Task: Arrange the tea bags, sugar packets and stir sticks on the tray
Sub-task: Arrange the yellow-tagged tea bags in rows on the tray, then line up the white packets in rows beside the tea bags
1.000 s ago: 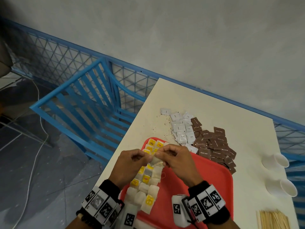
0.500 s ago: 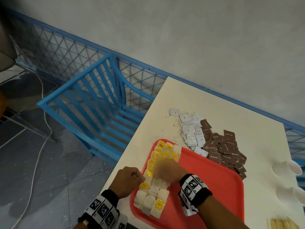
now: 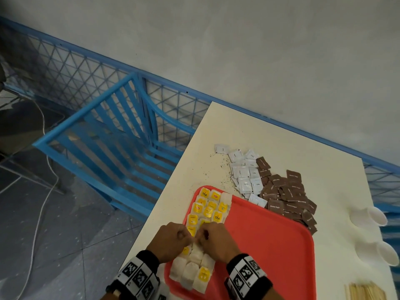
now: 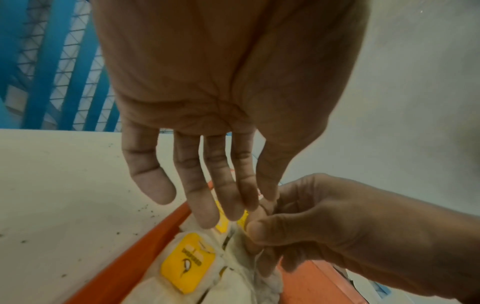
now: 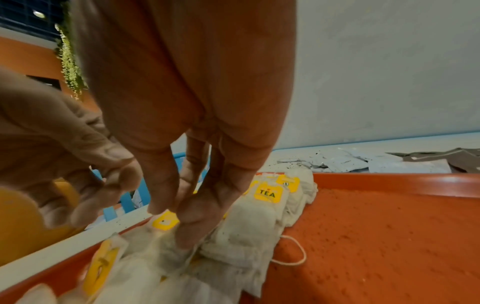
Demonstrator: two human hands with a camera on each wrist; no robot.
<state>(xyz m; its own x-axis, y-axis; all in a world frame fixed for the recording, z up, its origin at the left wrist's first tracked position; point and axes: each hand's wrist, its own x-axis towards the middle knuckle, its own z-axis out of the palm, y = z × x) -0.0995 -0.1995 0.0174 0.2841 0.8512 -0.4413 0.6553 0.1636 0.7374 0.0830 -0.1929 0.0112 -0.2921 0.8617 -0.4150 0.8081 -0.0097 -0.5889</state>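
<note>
Right hand (image 3: 216, 240) pinches a tea bag (image 4: 239, 259) into the rows at the 9 o'clock edge of the tray (image 3: 270, 245); whether the left hand (image 3: 171, 239) grips anything we cannot tell. We judge the sugar packets (image 3: 281, 191), heaped off-tray at 1 o'clock, come next.

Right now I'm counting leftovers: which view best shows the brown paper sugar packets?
Head view: the brown paper sugar packets lie spread beside the red plastic tray. Right wrist view catches only an edge-on sliver; left wrist view shows none recognisable.

Tea bags (image 3: 208, 210) in rows on red tray (image 3: 270, 245).
</note>
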